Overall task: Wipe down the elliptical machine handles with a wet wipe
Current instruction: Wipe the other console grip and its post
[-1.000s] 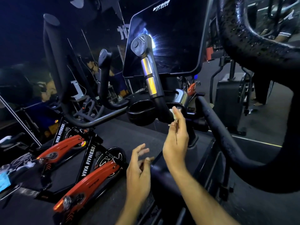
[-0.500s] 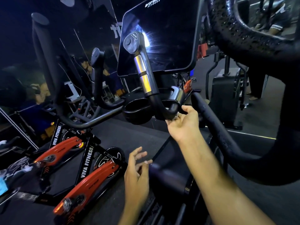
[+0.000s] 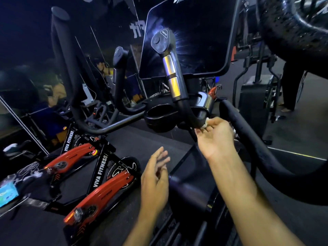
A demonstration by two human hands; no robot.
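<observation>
Black arm: thick padded arm [image 3: 252, 139] sweeps from the upper right down across the right side, its surface beaded with droplets near the top.
Screen: dark glossy screen [image 3: 191, 41] stands upright at the top centre, behind the handle.
Bikes: two spin bikes [image 3: 99, 174] with red guards and "VIVA FITNESS" on the frames lie low on the left, on dark flooring.
Handle: black handle [image 3: 174, 82] rises in front of the screen, with two silver bands on its shaft and a flat cap on top; its lower end bends right into a curved tube.
Cup holder: round black cup holder [image 3: 159, 118] sits just left of the handle's bend.
Right hand: right hand [image 3: 215, 137] reaches up to the bend, palm towards the camera, fingertips curled and pinching the wipe against the tube's underside.
Left hand: left hand [image 3: 156, 176] hovers lower and to the left, well apart from the handle — fingers loosely spread, holding nothing.
Wipe: small white wipe [image 3: 205, 122] shows only as a crumpled bit between the right fingertips and the tube — touching both, far from the left hand.
</observation>
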